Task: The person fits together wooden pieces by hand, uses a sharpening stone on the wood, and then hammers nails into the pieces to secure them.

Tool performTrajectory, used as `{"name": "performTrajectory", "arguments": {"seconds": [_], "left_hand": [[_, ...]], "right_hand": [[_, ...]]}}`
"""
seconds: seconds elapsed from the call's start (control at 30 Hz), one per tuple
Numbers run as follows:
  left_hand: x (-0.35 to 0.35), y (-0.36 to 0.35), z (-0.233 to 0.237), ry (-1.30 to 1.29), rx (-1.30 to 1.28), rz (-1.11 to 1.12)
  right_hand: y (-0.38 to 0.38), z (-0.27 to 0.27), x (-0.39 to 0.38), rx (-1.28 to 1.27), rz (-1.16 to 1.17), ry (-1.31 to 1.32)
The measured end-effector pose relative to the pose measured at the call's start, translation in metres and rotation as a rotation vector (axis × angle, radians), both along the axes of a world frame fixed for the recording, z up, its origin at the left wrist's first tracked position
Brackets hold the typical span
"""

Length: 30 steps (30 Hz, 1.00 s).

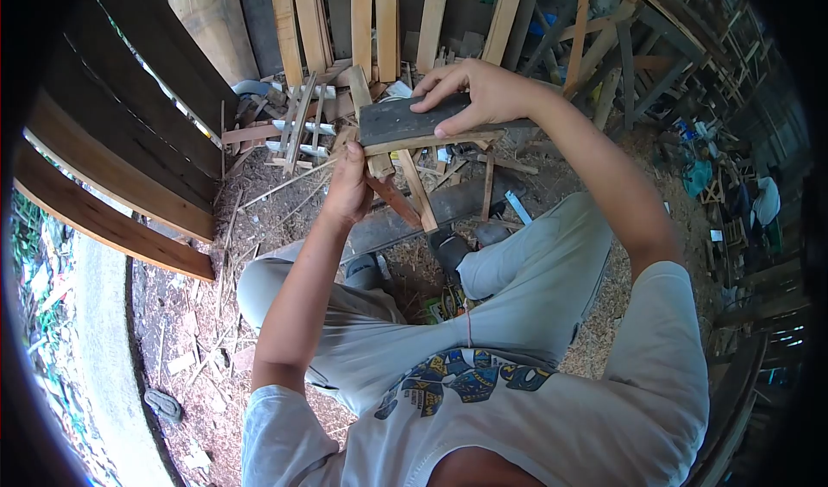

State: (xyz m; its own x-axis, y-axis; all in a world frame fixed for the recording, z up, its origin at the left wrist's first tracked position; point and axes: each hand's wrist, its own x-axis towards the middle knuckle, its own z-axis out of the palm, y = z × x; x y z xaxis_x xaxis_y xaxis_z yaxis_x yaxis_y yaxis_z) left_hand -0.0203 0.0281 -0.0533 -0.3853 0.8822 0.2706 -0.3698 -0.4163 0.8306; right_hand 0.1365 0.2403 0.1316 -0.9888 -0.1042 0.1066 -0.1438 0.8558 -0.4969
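Observation:
A dark, flat board [392,120] with a pale wooden edge lies across a rough wooden support in front of my knees. My right hand [483,94] grips the board from above, fingers spread over its dark face and thumb at the near edge. At the board's left end, my left hand [347,185] is closed with its thumb up against the corner. Its fingers are partly hidden behind the wood. Below the board, a narrow wooden leg [417,192] slants down towards my foot.
Upright planks [362,21] lean at the back. Dark slats [129,125] form a wall on the left. Wood scraps [302,129] and shavings litter the ground. A long plank [379,228] lies by my feet. Stacked timber [655,47] stands at the right, and a concrete edge [108,340] runs along the left.

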Motion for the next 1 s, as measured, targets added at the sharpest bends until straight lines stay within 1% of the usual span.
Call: {"name": "performTrajectory", "arguments": {"seconds": [0.17,0.23,0.4,0.47,0.53,0.57,0.63,0.67,0.73,0.87,0.97,1.0], "left_hand": [[-0.002,0.002,-0.005,0.011,0.022,-0.013],[-0.001,0.003,-0.006,-0.019,0.001,0.024],[0.002,0.003,-0.006,-0.015,-0.017,0.030],[-0.001,0.003,-0.009,-0.011,-0.018,0.048],[-0.012,0.001,-0.015,0.002,-0.027,-0.084],[-0.014,0.002,-0.020,0.003,-0.028,-0.085],[-0.004,0.000,-0.012,0.005,-0.031,-0.006],[0.001,0.001,-0.007,0.005,-0.032,-0.007],[0.008,0.002,-0.001,-0.009,-0.016,0.103],[-0.001,0.002,-0.012,-0.021,-0.025,0.077],[-0.004,0.004,-0.018,-0.007,-0.058,0.018],[0.007,0.005,-0.008,-0.021,-0.044,0.097]], "right_hand": [[0.003,0.004,0.004,0.013,-0.008,0.016],[0.003,0.005,0.004,0.036,-0.009,0.027],[-0.002,0.004,0.007,0.090,-0.011,0.030],[-0.003,0.004,0.008,0.066,-0.014,0.029],[-0.005,0.004,0.008,0.044,-0.016,0.030],[-0.005,0.004,0.008,0.055,-0.018,0.026],[-0.006,0.005,0.009,0.066,-0.021,0.023],[-0.006,0.005,0.009,0.067,-0.021,0.018],[-0.006,0.006,0.010,0.068,-0.022,0.012],[-0.006,0.006,0.011,0.071,-0.016,0.023],[-0.003,0.003,0.010,0.068,-0.007,0.029],[-0.003,0.003,0.010,0.069,0.002,0.035]]}}
